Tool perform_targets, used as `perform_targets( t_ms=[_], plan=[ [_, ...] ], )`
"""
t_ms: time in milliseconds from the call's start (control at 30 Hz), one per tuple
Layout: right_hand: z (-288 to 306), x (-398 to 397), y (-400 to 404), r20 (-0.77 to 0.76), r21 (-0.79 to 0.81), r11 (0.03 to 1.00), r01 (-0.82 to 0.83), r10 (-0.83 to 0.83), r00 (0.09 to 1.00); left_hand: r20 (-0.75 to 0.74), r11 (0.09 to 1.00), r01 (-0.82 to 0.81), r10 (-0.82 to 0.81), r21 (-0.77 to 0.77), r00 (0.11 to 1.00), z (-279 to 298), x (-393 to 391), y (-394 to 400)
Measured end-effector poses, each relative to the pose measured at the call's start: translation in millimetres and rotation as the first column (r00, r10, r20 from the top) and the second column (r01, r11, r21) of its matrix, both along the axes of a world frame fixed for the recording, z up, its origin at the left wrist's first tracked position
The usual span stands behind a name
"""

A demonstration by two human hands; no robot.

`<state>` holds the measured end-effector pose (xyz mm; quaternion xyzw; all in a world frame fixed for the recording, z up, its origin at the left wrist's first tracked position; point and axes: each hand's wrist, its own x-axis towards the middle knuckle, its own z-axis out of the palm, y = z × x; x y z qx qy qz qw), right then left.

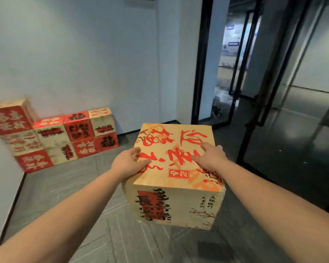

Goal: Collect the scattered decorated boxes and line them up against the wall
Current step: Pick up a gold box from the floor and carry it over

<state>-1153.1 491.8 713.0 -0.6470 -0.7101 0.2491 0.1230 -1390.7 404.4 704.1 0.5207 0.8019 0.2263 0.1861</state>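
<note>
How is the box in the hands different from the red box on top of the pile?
The held box has a tan top with red writing; the top pile box shows a red front with pale writing. The held box is gripped by both hands; the pile box rests on other boxes by the wall. Both are decorated cubes.

My fingertips vanish behind the box's far sides, and the stacked boxes blur beyond reading.

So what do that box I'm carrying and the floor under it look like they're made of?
The carried box, held by the left hand and right hand, looks like matte printed cardboard: tan faces, sharp folded edges, flat red and black print. Printed wood grain can't be ruled out. The floor looks like grey carpet tile: dull surface with angled seams.
</note>
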Motion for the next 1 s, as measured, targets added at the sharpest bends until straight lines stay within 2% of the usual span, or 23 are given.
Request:
perform_targets(
  t_ms=[233, 333, 400, 600, 767, 1000],
  plan=[
    [-31.9, -168.5, 113.2, -0.044, -0.037, 0.970, -0.242, 0.240, 0.970, -0.035, 0.966, -0.252, 0.251, -0.058, 0.967, -10.6, -138.1, 55.9],
    [-27.1, -245.0, 160.6, -0.061, -0.044, 0.940, -0.339, 0.336, 0.940, -0.042, 0.931, -0.356, 0.353, -0.086, 0.935, -3.6, -199.4, 85.4],
    [-22.5, -295.4, 191.8, -0.076, -0.038, 0.921, -0.389, 0.385, 0.920, -0.052, 0.911, -0.408, 0.406, -0.053, 0.912, 1.8, -243.1, 103.9],
    [-26.6, -449.0, 232.7, -0.070, -0.030, 0.863, -0.504, 0.501, 0.862, -0.036, 0.857, -0.514, 0.513, -0.038, 0.858, -9.4, -373.7, 121.2],
    [-33.6, -582.5, 261.6, -0.018, 0.002, 0.831, -0.557, 0.557, 0.830, -0.067, 0.849, -0.528, 0.526, -0.018, 0.848, -23.2, -503.6, 142.0],
    [-23.9, -737.2, 317.0, -0.029, 0.017, 0.860, -0.510, 0.511, 0.859, -0.099, 0.884, -0.466, 0.463, -0.017, 0.881, -9.6, -669.8, 204.9]
  ],
)
